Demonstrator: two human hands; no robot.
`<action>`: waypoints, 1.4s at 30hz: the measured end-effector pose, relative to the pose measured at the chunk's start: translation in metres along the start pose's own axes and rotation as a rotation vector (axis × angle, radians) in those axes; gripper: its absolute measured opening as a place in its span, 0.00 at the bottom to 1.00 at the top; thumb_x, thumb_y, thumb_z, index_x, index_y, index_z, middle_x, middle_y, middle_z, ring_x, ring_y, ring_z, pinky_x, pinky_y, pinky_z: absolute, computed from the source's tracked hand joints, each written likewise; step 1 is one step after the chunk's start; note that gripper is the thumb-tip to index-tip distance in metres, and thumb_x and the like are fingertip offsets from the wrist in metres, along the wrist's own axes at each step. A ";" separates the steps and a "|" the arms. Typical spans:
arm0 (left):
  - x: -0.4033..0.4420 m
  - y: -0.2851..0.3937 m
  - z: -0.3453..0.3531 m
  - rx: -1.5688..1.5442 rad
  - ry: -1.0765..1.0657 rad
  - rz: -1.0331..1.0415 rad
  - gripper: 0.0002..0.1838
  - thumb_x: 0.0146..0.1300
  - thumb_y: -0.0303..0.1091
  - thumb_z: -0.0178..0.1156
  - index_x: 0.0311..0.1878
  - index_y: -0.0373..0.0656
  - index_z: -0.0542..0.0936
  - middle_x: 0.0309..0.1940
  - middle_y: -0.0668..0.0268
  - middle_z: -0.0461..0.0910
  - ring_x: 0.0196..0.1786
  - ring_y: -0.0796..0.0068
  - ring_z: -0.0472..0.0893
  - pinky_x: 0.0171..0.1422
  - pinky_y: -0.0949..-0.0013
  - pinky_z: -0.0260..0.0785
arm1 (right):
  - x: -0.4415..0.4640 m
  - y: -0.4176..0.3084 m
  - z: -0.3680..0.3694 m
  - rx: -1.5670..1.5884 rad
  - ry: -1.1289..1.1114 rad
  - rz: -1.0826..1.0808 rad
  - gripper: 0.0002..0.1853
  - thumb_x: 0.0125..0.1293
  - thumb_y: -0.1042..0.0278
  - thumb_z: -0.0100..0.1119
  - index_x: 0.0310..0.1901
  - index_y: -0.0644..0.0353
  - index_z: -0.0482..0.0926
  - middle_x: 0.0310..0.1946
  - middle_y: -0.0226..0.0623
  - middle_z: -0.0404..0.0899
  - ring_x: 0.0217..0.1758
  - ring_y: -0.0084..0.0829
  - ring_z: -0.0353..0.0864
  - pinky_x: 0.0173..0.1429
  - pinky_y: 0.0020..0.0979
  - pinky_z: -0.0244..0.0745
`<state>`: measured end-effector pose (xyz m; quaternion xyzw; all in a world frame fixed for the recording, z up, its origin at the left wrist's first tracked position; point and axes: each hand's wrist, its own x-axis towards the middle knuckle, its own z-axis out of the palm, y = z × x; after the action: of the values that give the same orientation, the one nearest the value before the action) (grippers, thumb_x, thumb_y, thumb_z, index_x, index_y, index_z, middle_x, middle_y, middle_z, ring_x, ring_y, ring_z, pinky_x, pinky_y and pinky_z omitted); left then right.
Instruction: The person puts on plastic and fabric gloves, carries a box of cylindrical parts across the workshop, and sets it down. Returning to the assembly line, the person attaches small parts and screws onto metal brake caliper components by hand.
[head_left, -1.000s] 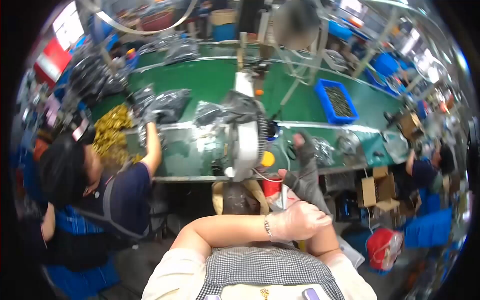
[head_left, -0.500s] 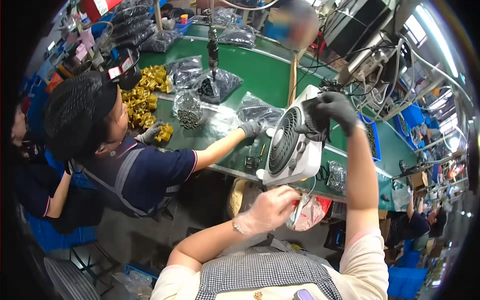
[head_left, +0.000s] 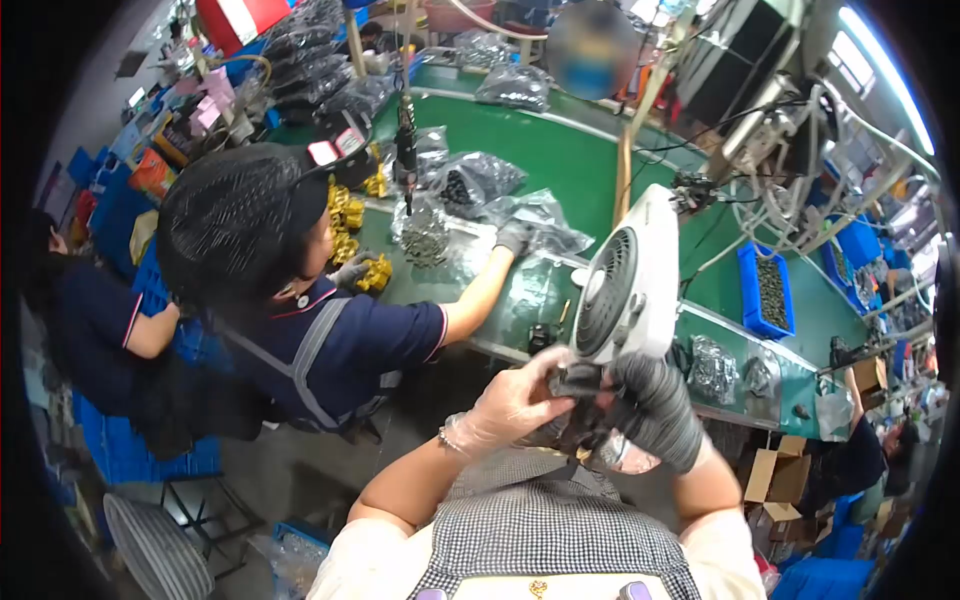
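My left hand [head_left: 507, 405], in a thin clear glove, pinches a small black part [head_left: 576, 379] from its left side. On the other side my right hand [head_left: 655, 410], in a grey knitted glove, has its fingers curled against the same part; its exact kind is blurred and partly covered. Just beyond my hands a white fan [head_left: 655, 275] with a round grey grille stands tilted at the bench edge. A co-worker's gloved hand [head_left: 515, 237] rests near clear plastic bags [head_left: 545, 222] left of the fan.
The green bench [head_left: 470, 118] runs across in front. A blue bin [head_left: 765, 290] of small parts and a plastic bag [head_left: 713, 368] lie to the right. A co-worker [head_left: 300, 310] sits close on the left by yellow parts [head_left: 343, 225]. A driver tool [head_left: 405, 150] hangs above the bench.
My right hand has come down from the fan's upper right side to below it, bringing the black part. My left hand has met it there and now grips the part too. The view has shifted.
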<state>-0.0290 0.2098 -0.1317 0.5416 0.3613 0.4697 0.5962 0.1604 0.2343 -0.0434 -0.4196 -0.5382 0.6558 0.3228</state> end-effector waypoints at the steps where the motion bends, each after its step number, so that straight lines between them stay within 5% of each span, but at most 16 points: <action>1: -0.005 -0.057 -0.014 0.237 0.006 0.073 0.22 0.57 0.24 0.58 0.57 0.38 0.71 0.29 0.69 0.78 0.32 0.87 0.73 0.37 0.79 0.67 | -0.002 0.026 -0.008 -0.541 -0.037 -0.276 0.12 0.56 0.70 0.65 0.40 0.62 0.76 0.32 0.30 0.77 0.37 0.20 0.73 0.41 0.24 0.69; 3: -0.021 -0.079 -0.029 0.614 0.137 0.119 0.16 0.57 0.23 0.56 0.51 0.38 0.74 0.26 0.71 0.78 0.29 0.87 0.72 0.35 0.78 0.67 | -0.004 0.057 -0.008 -0.286 -0.026 -0.090 0.10 0.61 0.66 0.61 0.39 0.63 0.78 0.31 0.27 0.76 0.35 0.20 0.71 0.40 0.24 0.68; 6: -0.037 -0.084 -0.031 0.394 0.450 -0.189 0.15 0.57 0.26 0.55 0.50 0.38 0.73 0.22 0.61 0.78 0.25 0.74 0.78 0.32 0.71 0.69 | -0.009 0.091 0.001 0.016 -0.007 0.281 0.11 0.63 0.63 0.58 0.34 0.64 0.79 0.26 0.29 0.76 0.34 0.22 0.73 0.38 0.26 0.68; 9: -0.045 -0.082 -0.025 0.180 0.487 -0.310 0.17 0.60 0.31 0.58 0.50 0.36 0.71 0.18 0.68 0.73 0.22 0.82 0.71 0.28 0.74 0.66 | -0.004 0.120 0.007 -0.487 -0.033 0.050 0.08 0.62 0.67 0.56 0.34 0.64 0.78 0.27 0.37 0.77 0.34 0.29 0.76 0.39 0.29 0.70; 12: -0.039 -0.064 -0.001 0.137 0.183 -0.497 0.19 0.59 0.32 0.61 0.51 0.36 0.69 0.22 0.72 0.73 0.25 0.86 0.70 0.31 0.78 0.65 | -0.010 0.148 0.013 -0.614 -0.051 -0.241 0.06 0.58 0.73 0.57 0.36 0.64 0.76 0.30 0.41 0.76 0.33 0.37 0.78 0.38 0.33 0.72; 15: -0.052 -0.125 0.016 0.002 0.163 -0.280 0.17 0.55 0.24 0.59 0.49 0.38 0.71 0.30 0.64 0.79 0.25 0.80 0.75 0.32 0.71 0.70 | -0.018 0.152 0.009 -0.664 0.001 -0.051 0.12 0.55 0.70 0.61 0.41 0.62 0.73 0.31 0.43 0.77 0.34 0.40 0.79 0.39 0.34 0.73; 19: -0.045 -0.092 0.032 0.597 0.006 0.117 0.19 0.46 0.20 0.59 0.45 0.39 0.73 0.30 0.58 0.77 0.26 0.63 0.77 0.31 0.69 0.71 | -0.019 0.139 0.004 -0.852 -0.103 0.210 0.18 0.56 0.60 0.56 0.46 0.58 0.73 0.35 0.48 0.79 0.39 0.49 0.78 0.44 0.43 0.73; 20: -0.050 -0.093 0.033 0.678 -0.042 0.133 0.17 0.46 0.21 0.60 0.43 0.38 0.73 0.29 0.59 0.76 0.26 0.63 0.77 0.30 0.69 0.71 | -0.023 0.171 -0.003 -0.868 -0.090 0.033 0.16 0.56 0.59 0.56 0.44 0.58 0.75 0.33 0.47 0.79 0.38 0.48 0.78 0.43 0.44 0.73; 24: -0.069 -0.097 0.023 0.821 -0.147 0.384 0.13 0.42 0.22 0.62 0.35 0.39 0.76 0.29 0.64 0.76 0.25 0.69 0.77 0.27 0.69 0.70 | -0.030 0.187 -0.008 -1.039 -0.022 0.091 0.14 0.54 0.59 0.55 0.37 0.60 0.77 0.30 0.47 0.79 0.34 0.46 0.78 0.40 0.43 0.73; 27: -0.063 -0.095 0.042 0.898 -0.244 0.361 0.12 0.44 0.23 0.60 0.35 0.40 0.76 0.31 0.65 0.76 0.25 0.71 0.77 0.27 0.69 0.71 | -0.030 0.193 -0.007 -1.075 -0.058 0.125 0.12 0.52 0.63 0.54 0.33 0.62 0.77 0.28 0.47 0.79 0.33 0.45 0.79 0.38 0.43 0.73; 32: -0.065 -0.128 0.066 1.268 -0.633 -0.232 0.15 0.51 0.30 0.55 0.43 0.37 0.76 0.44 0.57 0.78 0.34 0.68 0.81 0.35 0.68 0.74 | -0.041 0.197 -0.007 -1.129 -0.051 -0.001 0.10 0.50 0.64 0.53 0.29 0.61 0.78 0.24 0.45 0.78 0.28 0.42 0.79 0.33 0.43 0.73; 35: -0.059 -0.171 0.061 0.881 -0.233 -0.225 0.19 0.52 0.29 0.55 0.49 0.34 0.73 0.45 0.51 0.78 0.34 0.64 0.81 0.34 0.66 0.73 | -0.043 0.203 -0.006 -1.146 -0.098 -0.047 0.10 0.51 0.63 0.54 0.30 0.60 0.78 0.22 0.44 0.78 0.25 0.44 0.78 0.31 0.44 0.72; 36: -0.058 -0.175 0.052 0.753 -0.216 -0.225 0.31 0.49 0.25 0.56 0.60 0.33 0.65 0.49 0.47 0.75 0.32 0.63 0.80 0.32 0.67 0.72 | -0.040 0.201 -0.005 -1.152 -0.135 0.019 0.11 0.52 0.62 0.54 0.32 0.61 0.77 0.22 0.45 0.77 0.25 0.46 0.78 0.31 0.45 0.72; 38: -0.061 -0.178 0.041 -0.115 -0.091 -0.587 0.38 0.46 0.21 0.56 0.65 0.36 0.58 0.53 0.49 0.73 0.31 0.65 0.79 0.33 0.68 0.71 | -0.027 0.193 -0.004 -1.150 -0.186 0.271 0.12 0.55 0.61 0.54 0.29 0.61 0.78 0.23 0.47 0.78 0.27 0.47 0.79 0.33 0.45 0.73; 40: -0.052 -0.150 0.040 -0.784 0.104 -0.627 0.48 0.42 0.16 0.56 0.70 0.38 0.47 0.57 0.53 0.68 0.30 0.67 0.78 0.34 0.69 0.70 | -0.017 0.222 -0.012 -1.097 -0.201 0.306 0.12 0.56 0.61 0.54 0.28 0.61 0.79 0.25 0.48 0.79 0.29 0.47 0.80 0.34 0.44 0.74; 42: -0.052 -0.154 0.032 -0.869 0.232 -0.508 0.44 0.43 0.15 0.56 0.68 0.37 0.52 0.58 0.53 0.67 0.37 0.66 0.78 0.40 0.68 0.71 | -0.013 0.235 -0.013 -1.073 -0.257 0.268 0.12 0.55 0.60 0.56 0.28 0.61 0.79 0.26 0.49 0.80 0.31 0.45 0.82 0.36 0.44 0.75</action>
<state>0.0119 0.1552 -0.2825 0.0836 0.3168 0.4738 0.8174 0.1840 0.1790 -0.2712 -0.5065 -0.7729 0.3716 -0.0899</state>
